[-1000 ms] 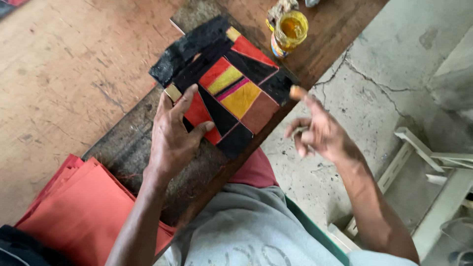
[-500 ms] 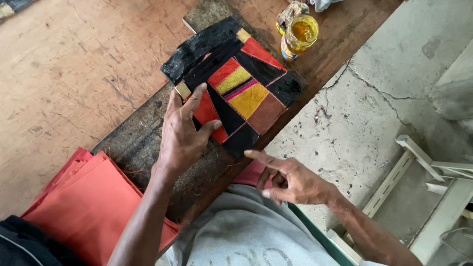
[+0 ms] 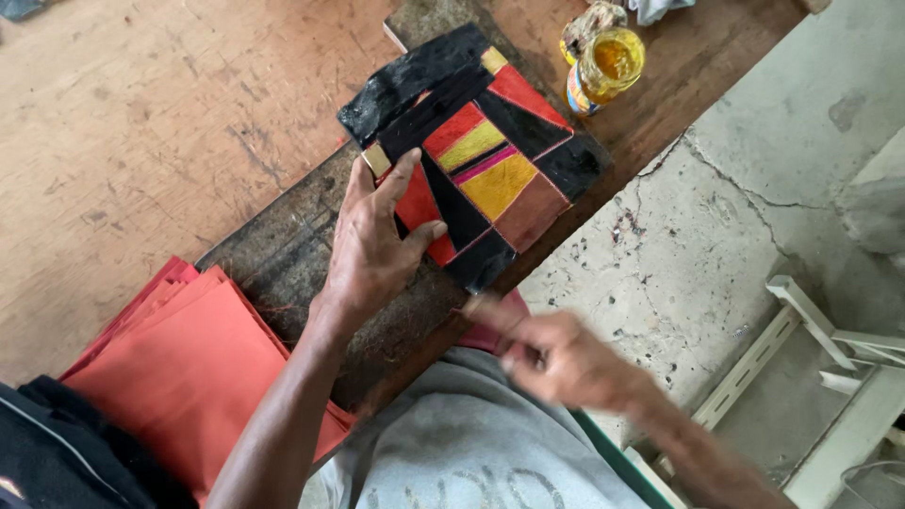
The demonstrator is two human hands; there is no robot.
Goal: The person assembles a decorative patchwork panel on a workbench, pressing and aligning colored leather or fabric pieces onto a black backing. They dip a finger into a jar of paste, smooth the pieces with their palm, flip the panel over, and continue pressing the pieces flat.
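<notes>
head view: left hand (image 3: 377, 247), fingers spread, presses the patchwork panel (image 3: 476, 155) flat on the dark board (image 3: 283, 259), likely to steady it. right hand (image 3: 566, 363) blurred by the lap; finger state unclear.

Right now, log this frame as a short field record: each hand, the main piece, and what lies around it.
left hand: flat on the patchwork panel, fingers spread
right hand: blurred, off the panel, above the lap; no object made out in it
patchwork panel: black, red and yellow pieces, lying on a dark board
dark board: on the wooden table
jar: yellow contents, open, beyond the panel
red sheets: stacked beside the left forearm
</notes>
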